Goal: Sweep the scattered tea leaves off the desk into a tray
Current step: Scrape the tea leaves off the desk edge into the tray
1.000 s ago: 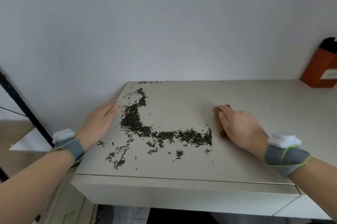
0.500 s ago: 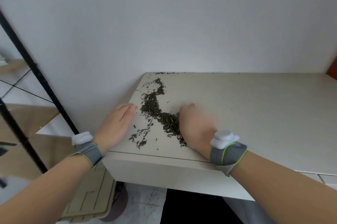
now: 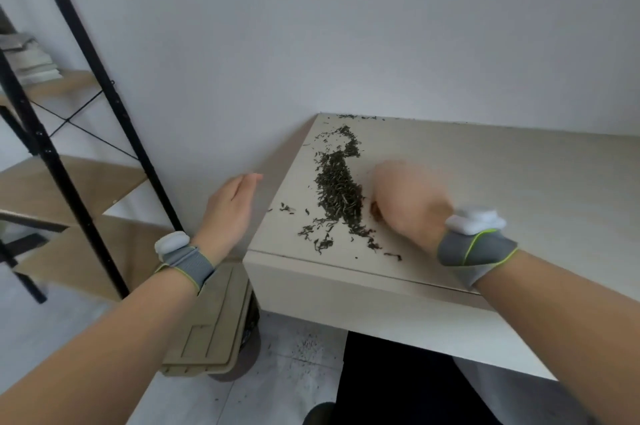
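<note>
Tea leaves (image 3: pixel 339 192) sit in a dense ridge near the left edge of the surface (image 3: pixel 502 182), with loose strays trailing toward the front corner and a few along the back by the wall. Right hand (image 3: pixel 405 206) is just right of the ridge, blurred; something small and brown shows at its near edge, possibly a brush, so can't tell how its grip is set. Left hand (image 3: pixel 230 208) is flat and open beside the surface edge, holding nothing.

Risks:
- Tray (image 3: pixel 214 320) lies low beside the surface, partly behind the left forearm. A fast push likely overshoots it; specks already on the floor (image 3: pixel 304 348).
- Strays at the front corner may drop off the front, missing the tray.
- Back-edge leaves easy to miss.
</note>
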